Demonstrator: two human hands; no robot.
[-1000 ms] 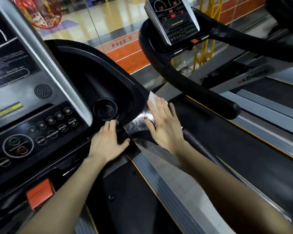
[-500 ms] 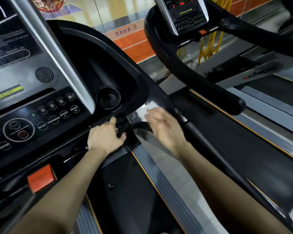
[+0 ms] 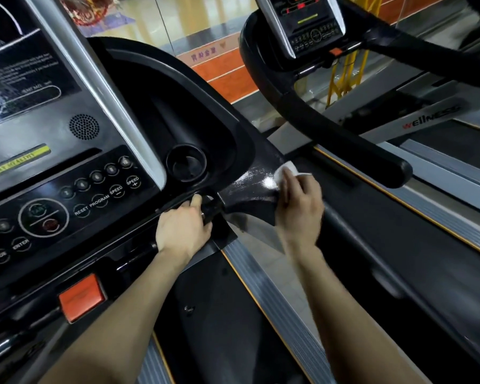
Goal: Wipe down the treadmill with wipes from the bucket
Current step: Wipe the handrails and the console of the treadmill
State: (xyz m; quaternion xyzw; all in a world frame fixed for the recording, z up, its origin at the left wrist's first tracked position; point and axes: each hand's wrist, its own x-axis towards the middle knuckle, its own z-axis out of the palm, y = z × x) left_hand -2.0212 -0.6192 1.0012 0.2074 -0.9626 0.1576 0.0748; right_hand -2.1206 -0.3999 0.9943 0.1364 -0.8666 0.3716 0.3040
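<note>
White wipe [image 3: 284, 169] lies under the bent fingers of the right hand [image 3: 299, 207], pressed on the wet black treadmill arm [image 3: 248, 187] at 3 o'clock from the cup holder [image 3: 186, 163]. The left hand [image 3: 182, 231] grips the console edge [image 3: 139, 231] at 6 o'clock.

Light is dim and warm over the black treadmill [image 3: 178, 87], its recesses sinking into near-black shadow, while the polished floor [image 3: 194, 20] beyond shines brightly. A white glare patch sits on its glossy surface beside the wipe [image 3: 284, 169]. The right hand [image 3: 299, 206] is motion-blurred, and wide-angle distortion bows the frame edges.
</note>
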